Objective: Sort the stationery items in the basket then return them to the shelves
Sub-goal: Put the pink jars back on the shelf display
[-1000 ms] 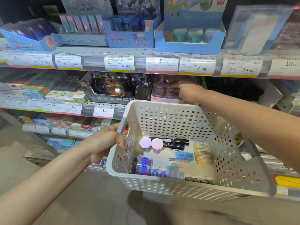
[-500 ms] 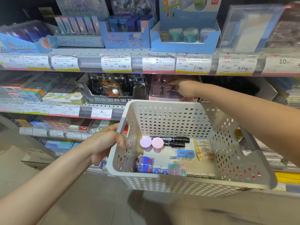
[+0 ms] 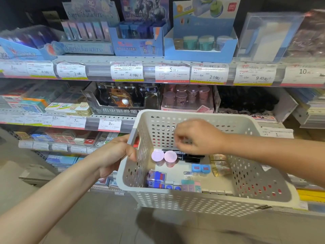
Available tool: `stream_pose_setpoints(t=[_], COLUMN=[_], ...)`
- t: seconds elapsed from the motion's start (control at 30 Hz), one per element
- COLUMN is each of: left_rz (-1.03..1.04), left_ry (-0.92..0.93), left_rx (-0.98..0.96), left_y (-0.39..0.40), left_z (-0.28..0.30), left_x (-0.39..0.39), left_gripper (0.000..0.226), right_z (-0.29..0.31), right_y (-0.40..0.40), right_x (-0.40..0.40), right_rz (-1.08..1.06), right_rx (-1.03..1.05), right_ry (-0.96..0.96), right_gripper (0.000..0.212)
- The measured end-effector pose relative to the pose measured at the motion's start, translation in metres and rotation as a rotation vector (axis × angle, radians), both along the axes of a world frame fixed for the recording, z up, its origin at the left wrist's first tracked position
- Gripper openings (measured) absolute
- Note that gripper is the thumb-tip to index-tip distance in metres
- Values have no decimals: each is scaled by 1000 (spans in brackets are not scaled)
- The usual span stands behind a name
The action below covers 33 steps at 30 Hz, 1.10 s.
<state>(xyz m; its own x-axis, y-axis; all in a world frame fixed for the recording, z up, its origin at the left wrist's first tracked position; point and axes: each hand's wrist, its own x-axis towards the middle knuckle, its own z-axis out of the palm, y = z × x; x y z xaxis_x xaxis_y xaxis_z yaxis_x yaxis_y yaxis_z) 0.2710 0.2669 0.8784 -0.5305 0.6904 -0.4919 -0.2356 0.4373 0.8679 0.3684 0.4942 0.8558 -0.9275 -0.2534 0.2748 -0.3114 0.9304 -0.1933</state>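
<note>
While left hand (image 3: 121, 152) grips basket (image 3: 202, 201), right hand (image 3: 197, 138) hovers, fingers loosely curled

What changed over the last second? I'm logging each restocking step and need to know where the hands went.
The right hand left the pink display box on the middle shelf and came back down over the basket, fingers curled above the two pink-lidded cups; whether it holds anything can't be told. The left hand kept its grip on the basket's rim, and the basket's contents lie as before.
</note>
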Motion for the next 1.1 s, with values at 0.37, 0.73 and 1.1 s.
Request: stream_pose_setpoints(t=[0.37, 0.73, 1.1], left_rz=[0, 19, 18], left_ry=[7, -13, 6], left_rx=[-1, 3, -9], left_y=[-1, -5, -4], left_z=[3, 4, 1], left_x=[1, 1, -3], left_gripper=[57, 60, 60], right_z=[-44, -23, 40], right_y=[-34, -32, 15], right_x=[-26, -23, -5], right_rz=[-281, -311, -356], right_rx=[134, 4, -683], right_ry=[-438, -459, 47], right_gripper=[57, 59, 28])
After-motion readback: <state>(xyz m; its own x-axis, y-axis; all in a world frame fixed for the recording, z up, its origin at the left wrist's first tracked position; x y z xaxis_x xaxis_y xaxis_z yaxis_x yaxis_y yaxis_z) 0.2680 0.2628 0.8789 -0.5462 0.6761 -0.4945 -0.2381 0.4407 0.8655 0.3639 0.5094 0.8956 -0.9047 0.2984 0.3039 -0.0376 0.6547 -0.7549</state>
